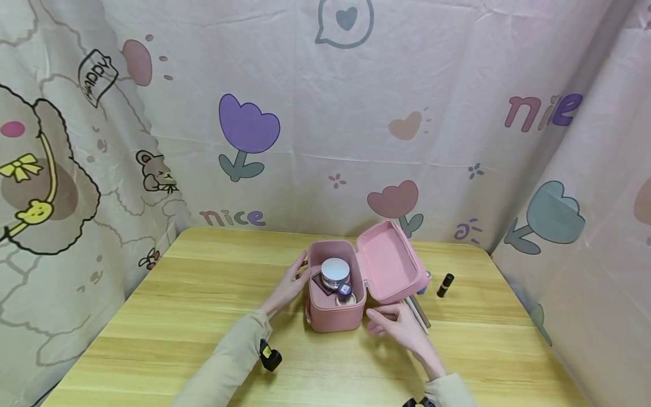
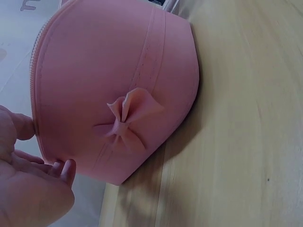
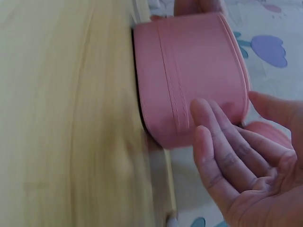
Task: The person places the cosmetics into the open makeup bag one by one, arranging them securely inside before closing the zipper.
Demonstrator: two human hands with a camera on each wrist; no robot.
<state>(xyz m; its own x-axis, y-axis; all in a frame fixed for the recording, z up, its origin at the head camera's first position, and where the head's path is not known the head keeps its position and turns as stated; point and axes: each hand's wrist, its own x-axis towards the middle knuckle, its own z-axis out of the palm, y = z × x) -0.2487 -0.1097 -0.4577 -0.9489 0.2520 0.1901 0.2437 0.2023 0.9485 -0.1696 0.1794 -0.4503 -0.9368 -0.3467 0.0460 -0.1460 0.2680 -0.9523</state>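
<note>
Worktop point(image 1: 178, 316) below, your relaxed left hand point(image 1: 291, 285) is apparently steadying the case point(image 1: 335, 320) at nine o'clock. Your loose, empty right hand point(image 1: 399, 327) is perhaps needing the slim sticks point(image 1: 421, 314) next.

in the lower centre of the head view, the pink case point(image 1: 335, 320) looks like smooth, softly matt leatherette. the table point(image 1: 203, 282) across the bottom looks like smooth, grained wood with a faint sheen; the curtain point(image 1: 325, 107) across the top, creased cloth.
</note>
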